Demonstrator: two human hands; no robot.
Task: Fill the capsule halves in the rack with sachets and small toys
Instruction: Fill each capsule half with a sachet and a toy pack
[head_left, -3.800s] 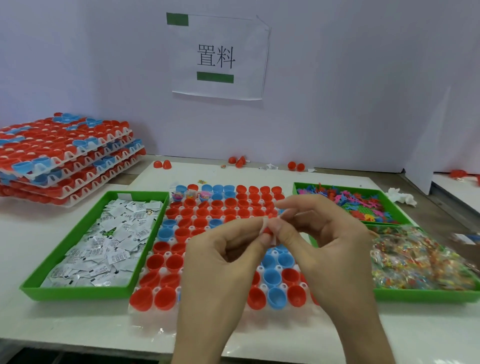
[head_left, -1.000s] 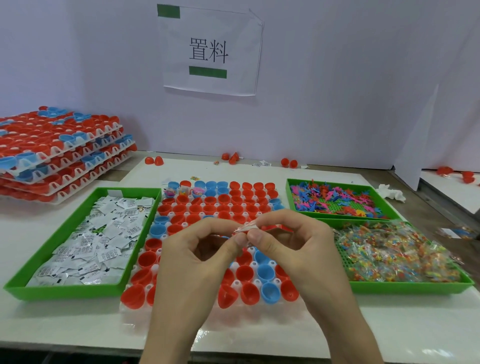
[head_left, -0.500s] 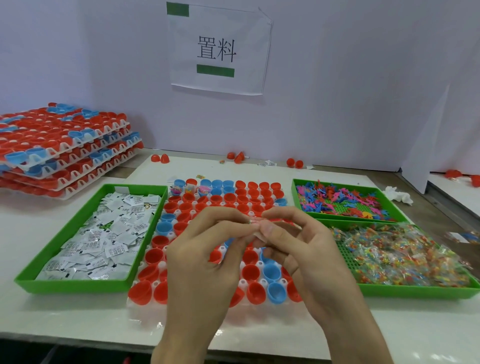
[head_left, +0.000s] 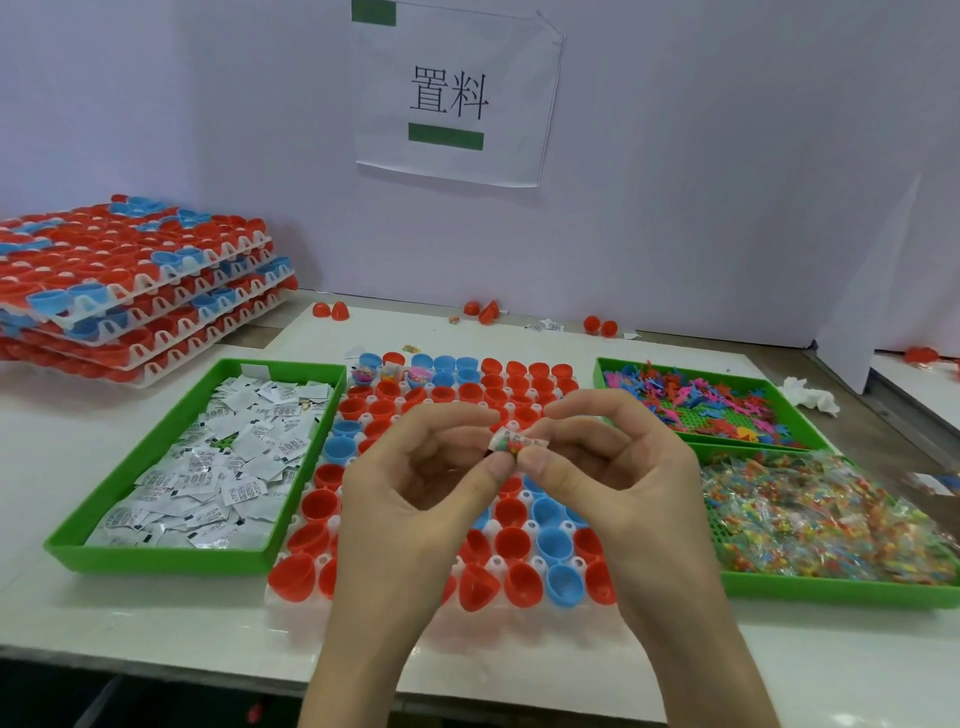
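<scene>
A white rack (head_left: 291, 592) of red and blue capsule halves (head_left: 519, 545) lies in the middle of the table. Three halves at its far left corner (head_left: 387, 373) hold coloured contents. Above the rack, my left hand (head_left: 415, 499) and my right hand (head_left: 613, 483) together pinch a small clear sachet of coloured beads (head_left: 511, 442), rolled up between thumbs and fingertips. Both hands hide the rack's middle rows.
A green tray of white sachets (head_left: 208, 457) sits left of the rack. Right of it are a green tray of small plastic toys (head_left: 701, 400) and one of clear bead sachets (head_left: 831, 519). Stacked filled racks (head_left: 130, 280) stand far left. Loose red halves (head_left: 330, 310) lie by the wall.
My hands keep working the sachet above the rack; it now shows as a tighter roll between the fingertips. My view has shifted slightly.
</scene>
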